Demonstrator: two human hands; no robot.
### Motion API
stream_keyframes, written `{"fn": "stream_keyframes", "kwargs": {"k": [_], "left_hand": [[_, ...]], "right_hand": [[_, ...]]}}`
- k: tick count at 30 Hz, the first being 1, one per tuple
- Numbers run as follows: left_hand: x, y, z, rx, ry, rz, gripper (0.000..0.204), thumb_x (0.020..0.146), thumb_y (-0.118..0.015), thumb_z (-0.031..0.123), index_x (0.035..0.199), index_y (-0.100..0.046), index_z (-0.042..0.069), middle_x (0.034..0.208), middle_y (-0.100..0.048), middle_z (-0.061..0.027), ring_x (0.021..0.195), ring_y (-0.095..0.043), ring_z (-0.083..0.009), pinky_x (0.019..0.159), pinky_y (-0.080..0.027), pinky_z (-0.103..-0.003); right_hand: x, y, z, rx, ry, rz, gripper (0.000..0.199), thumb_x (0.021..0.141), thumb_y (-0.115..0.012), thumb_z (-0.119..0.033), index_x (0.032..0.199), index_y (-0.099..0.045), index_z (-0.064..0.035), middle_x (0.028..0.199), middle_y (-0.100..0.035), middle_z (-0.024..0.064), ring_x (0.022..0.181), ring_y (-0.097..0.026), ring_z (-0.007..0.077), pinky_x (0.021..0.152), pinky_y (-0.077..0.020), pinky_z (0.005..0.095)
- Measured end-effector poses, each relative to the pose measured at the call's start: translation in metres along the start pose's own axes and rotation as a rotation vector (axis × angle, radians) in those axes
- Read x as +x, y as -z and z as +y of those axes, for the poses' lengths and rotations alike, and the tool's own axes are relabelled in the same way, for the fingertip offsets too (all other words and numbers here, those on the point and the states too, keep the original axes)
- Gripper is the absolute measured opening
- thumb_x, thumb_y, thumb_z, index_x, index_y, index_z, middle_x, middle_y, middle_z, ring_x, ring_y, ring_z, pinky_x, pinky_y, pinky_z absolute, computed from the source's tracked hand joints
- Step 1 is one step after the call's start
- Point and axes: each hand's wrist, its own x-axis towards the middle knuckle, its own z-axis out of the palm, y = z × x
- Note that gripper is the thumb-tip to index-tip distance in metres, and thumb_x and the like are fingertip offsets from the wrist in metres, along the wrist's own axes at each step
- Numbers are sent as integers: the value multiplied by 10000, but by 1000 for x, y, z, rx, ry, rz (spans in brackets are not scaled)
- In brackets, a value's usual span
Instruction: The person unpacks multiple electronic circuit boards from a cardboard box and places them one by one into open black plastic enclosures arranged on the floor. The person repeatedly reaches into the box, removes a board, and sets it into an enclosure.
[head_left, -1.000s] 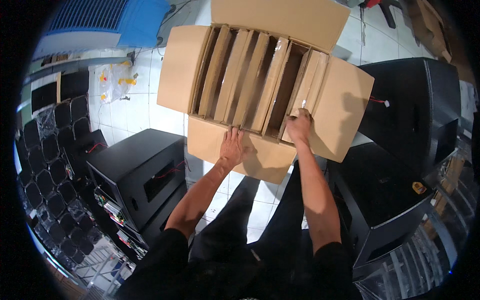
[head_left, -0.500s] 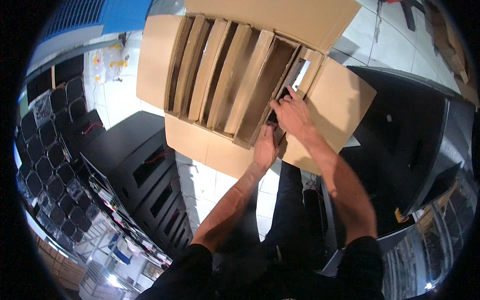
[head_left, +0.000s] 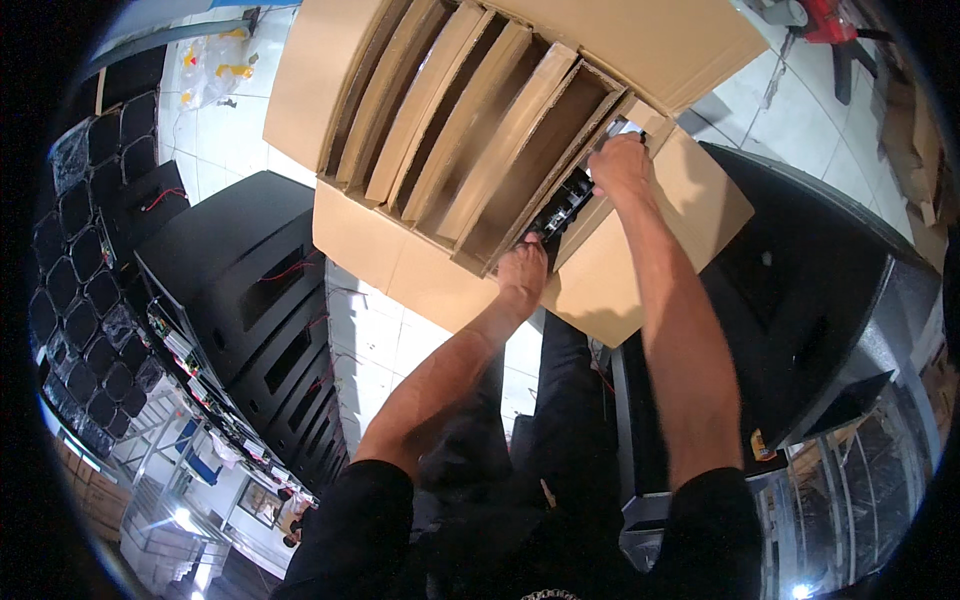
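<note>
A flat black panel (head_left: 562, 210), seemingly a circuit board or module with small parts along its edge, stands on edge in the rightmost slot of a big open cardboard carton (head_left: 480, 130), wedged between a corrugated divider (head_left: 520, 135) and the carton's right-hand wall. Only its top edge shows, so its full shape cannot be told. It looks stiff and thin, probably not heavy but fragile along the exposed parts, so I would judge the safest hold to be on its two ends, lifting straight up so it does not scrape the cardboard. The right hand (head_left: 622, 165) is at the far end of it, fingers curled down into the slot and apparently closed on that end, though the grip itself is hidden. The left hand (head_left: 522, 272) is at the near end, fingers dipped over the carton's lip and touching or pinching the panel; whether it has hold I cannot tell. The other slots look empty. The carton's flaps (head_left: 640, 260) are folded out, and it rests above black speaker-like cabinets (head_left: 240, 270) on a white tiled floor (head_left: 215, 150).
</note>
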Motion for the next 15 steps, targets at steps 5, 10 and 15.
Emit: {"fn": "stream_keyframes", "kwargs": {"k": [5, 10, 15], "left_hand": [[-6, 13, -3, 166, -174, -175, 311, 906, -504, 234, 1109, -609, 23, 1025, -661, -89, 941, -641, -209, 714, -509, -330], [-20, 14, -9, 284, -228, -197, 258, 907, -480, 160, 1087, -629, 51, 1040, -657, -80, 980, -635, -209, 761, -504, -327], [-30, 20, -19, 327, -244, -192, 248, 898, -496, 155, 1084, -625, 54, 1000, -667, -84, 922, -661, -208, 695, -523, -328]], "right_hand": [[3, -43, 18, 173, -180, 0, 433, 785, -601, -122, 1125, -477, 116, 1092, -611, 289, 1058, -602, 386, 940, -478, 421], [-13, -68, 18, 231, -287, -1, 587, 820, -588, -149, 1247, -370, 190, 1100, -602, 307, 1046, -614, 378, 915, -498, 410], [-5, -97, 41, 255, -311, 36, 505, 842, -583, -160, 1166, -350, 149, 1075, -605, 301, 887, -674, 342, 742, -570, 377]]}}
